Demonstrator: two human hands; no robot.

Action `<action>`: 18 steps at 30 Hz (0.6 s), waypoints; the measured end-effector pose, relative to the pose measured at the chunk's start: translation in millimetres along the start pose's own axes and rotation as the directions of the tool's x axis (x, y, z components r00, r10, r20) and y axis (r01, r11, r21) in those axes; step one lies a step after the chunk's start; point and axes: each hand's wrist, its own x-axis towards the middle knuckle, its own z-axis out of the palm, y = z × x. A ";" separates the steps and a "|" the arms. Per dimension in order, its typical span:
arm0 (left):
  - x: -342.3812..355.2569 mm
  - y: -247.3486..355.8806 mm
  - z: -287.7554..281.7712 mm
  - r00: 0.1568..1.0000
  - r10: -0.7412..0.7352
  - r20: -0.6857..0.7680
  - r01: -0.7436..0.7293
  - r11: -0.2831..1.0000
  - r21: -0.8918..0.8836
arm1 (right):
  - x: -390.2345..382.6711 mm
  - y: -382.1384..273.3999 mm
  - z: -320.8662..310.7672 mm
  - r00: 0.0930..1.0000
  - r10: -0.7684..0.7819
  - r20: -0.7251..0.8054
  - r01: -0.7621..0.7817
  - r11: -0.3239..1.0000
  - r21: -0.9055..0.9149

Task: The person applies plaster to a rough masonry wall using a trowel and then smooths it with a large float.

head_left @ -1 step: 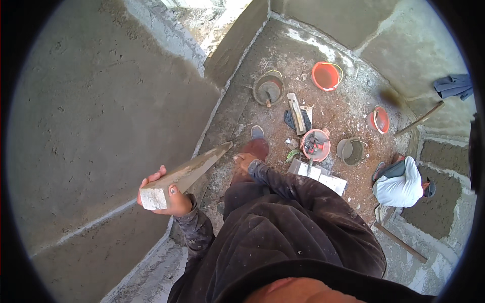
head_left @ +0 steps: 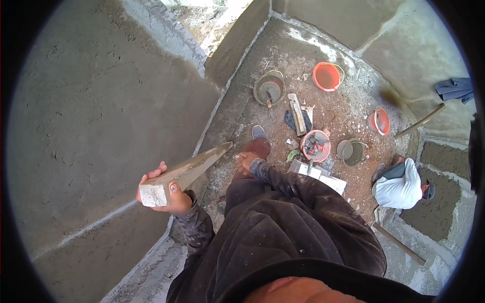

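Observation:
My left hand (head_left: 178, 200) is closed round the near end of a long wooden straightedge (head_left: 194, 170), thumb on one side and fingers on the other. Its pale, squared end faces me, and the far end tapers away toward the floor. Beside it rises a grey plastered wall (head_left: 111, 121); whether the straightedge touches the wall cannot be told. My right hand (head_left: 246, 162) lies low over my leg, close to the far end of the straightedge. It looks empty, its fingers loosely extended and partly hidden.
A cement-smeared bucket (head_left: 269, 90), an orange bucket (head_left: 327, 77), a tool-filled pink bucket (head_left: 316, 145), a grey bucket (head_left: 352, 152) and a tilted red bucket (head_left: 379, 121) stand on the floor. A wooden piece (head_left: 296, 114) lies among them. At right crouches a person in white (head_left: 399, 186) near a pole (head_left: 401, 245).

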 end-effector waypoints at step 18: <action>210.1 18.3 139.3 0.918 0.163 -0.362 -0.132 0.985 0.109 | 204.1 -181.3 -125.2 0.970 0.240 0.037 -0.101 0.260 0.960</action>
